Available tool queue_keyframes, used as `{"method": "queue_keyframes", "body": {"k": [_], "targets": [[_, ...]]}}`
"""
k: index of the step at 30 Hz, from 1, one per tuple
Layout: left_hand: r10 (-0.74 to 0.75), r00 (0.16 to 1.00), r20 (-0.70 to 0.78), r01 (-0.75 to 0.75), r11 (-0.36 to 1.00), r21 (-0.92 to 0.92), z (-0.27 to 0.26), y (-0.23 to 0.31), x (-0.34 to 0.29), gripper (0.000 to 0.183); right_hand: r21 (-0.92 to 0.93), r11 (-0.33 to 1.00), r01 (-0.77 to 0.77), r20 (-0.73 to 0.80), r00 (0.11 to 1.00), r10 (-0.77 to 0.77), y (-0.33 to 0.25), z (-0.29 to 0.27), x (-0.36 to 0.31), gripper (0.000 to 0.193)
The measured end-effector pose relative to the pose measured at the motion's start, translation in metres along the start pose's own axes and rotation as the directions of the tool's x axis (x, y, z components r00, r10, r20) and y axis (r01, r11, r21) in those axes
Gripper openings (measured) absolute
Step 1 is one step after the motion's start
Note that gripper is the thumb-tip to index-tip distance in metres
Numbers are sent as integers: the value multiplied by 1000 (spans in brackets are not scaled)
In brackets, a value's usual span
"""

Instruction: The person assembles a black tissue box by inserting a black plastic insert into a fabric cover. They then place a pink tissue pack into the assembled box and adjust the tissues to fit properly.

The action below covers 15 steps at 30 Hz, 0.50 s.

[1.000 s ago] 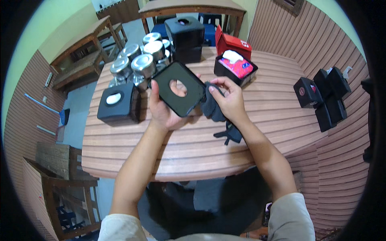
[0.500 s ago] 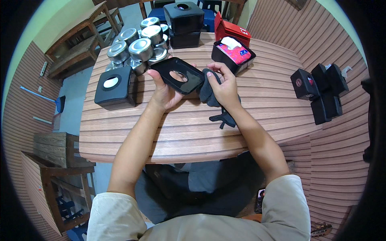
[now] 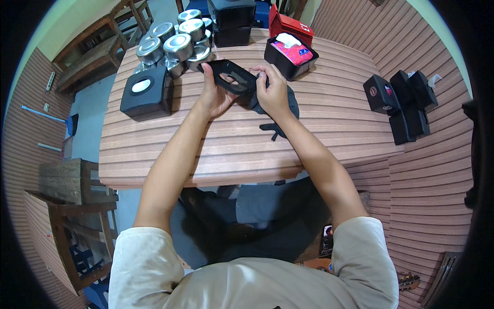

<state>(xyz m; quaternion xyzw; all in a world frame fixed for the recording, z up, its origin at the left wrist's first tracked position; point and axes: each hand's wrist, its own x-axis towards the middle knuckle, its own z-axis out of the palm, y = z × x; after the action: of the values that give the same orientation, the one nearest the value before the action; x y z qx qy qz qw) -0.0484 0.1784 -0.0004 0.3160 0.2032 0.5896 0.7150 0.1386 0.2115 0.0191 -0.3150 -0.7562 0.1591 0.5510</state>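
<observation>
My left hand (image 3: 218,99) grips a black tissue box lid (image 3: 245,80) with an oval hole, its hollow underside facing me, tilted above the table. The thumb lies along its left edge and the other fingers are under it. My right hand (image 3: 272,91) is closed on a dark grey cloth (image 3: 293,102) at the lid's right edge. The fingertips press there, partly hidden behind the hand. Part of the cloth hangs below, and a black strap-like end (image 3: 272,129) lies at the tabletop.
On the wooden table (image 3: 154,154) stand a black tissue box (image 3: 146,105) at left, stacked round metal tins (image 3: 178,47), black boxes (image 3: 231,36) at the back, an uncovered box with a pink tissue pack (image 3: 293,53), and a red box (image 3: 290,30). Black holders (image 3: 381,95) hang at the right wall.
The lid is tipped more steeply, and my right hand with the cloth has come up against its right edge. The whole view has shifted, so the table things sit higher in the picture.
</observation>
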Motion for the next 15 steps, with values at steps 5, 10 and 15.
{"method": "queue_keyframes", "body": {"k": [5,10,15], "targets": [[50,999,0,-49,998,-32,-2,0,6,107,9,1000,-27,-22,999,27,-2,3,-2,17],[16,1000,8,-16,995,-100,-4,5,6,109,-25,999,-42,-58,997,41,1,7,-4,17],[37,996,-79,-42,997,-60,-2,3,8,123,-129,991,-17,-72,997,8,5,9,-4,16]]}}
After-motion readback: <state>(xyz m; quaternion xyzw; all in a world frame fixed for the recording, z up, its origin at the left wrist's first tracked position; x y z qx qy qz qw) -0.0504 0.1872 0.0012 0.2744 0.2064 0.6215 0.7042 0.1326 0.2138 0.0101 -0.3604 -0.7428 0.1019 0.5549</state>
